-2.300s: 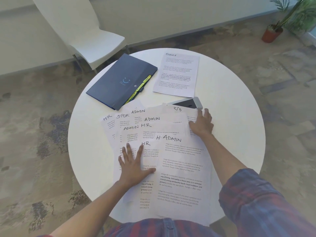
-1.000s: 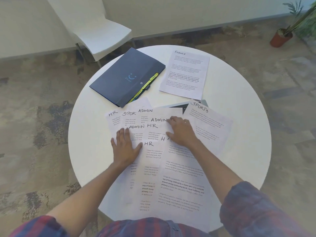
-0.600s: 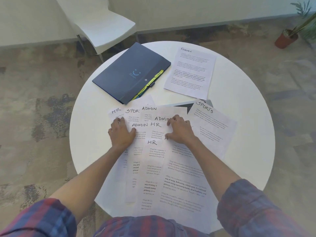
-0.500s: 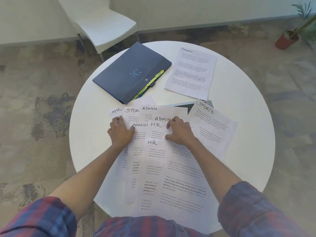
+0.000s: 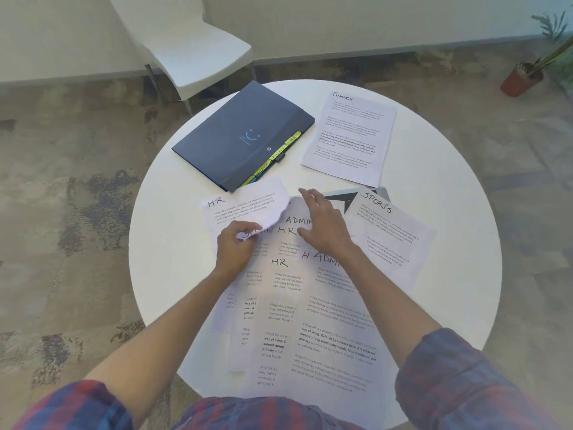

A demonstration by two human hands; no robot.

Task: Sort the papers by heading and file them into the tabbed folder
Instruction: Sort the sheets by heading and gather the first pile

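Observation:
A fan of overlapping sheets (image 5: pixel 313 308) headed HR and ADMIN covers the near half of the round white table (image 5: pixel 449 274). My left hand (image 5: pixel 237 246) pinches the curled edge of an HR sheet (image 5: pixel 245 204), which is lifted and bent off the pile. My right hand (image 5: pixel 322 223) lies with spread fingers on the ADMIN and HR headings. A SPORTS sheet (image 5: pixel 390 234) lies apart at the right and a FINANCE sheet (image 5: pixel 350 138) at the far right. The dark blue tabbed folder (image 5: pixel 242 135), closed, with yellow tabs showing, sits at the far left.
A dark grey flat object (image 5: pixel 341 198) pokes out from under the SPORTS sheet. A white chair (image 5: pixel 192 48) stands beyond the table at the back left. A potted plant (image 5: pixel 524 77) is on the floor at the far right. Patterned carpet surrounds the table.
My left hand went from pressing flat on the pile to pinching the HR sheet and lifting it so it curls. My right hand slid further up the pile, fingers spread.

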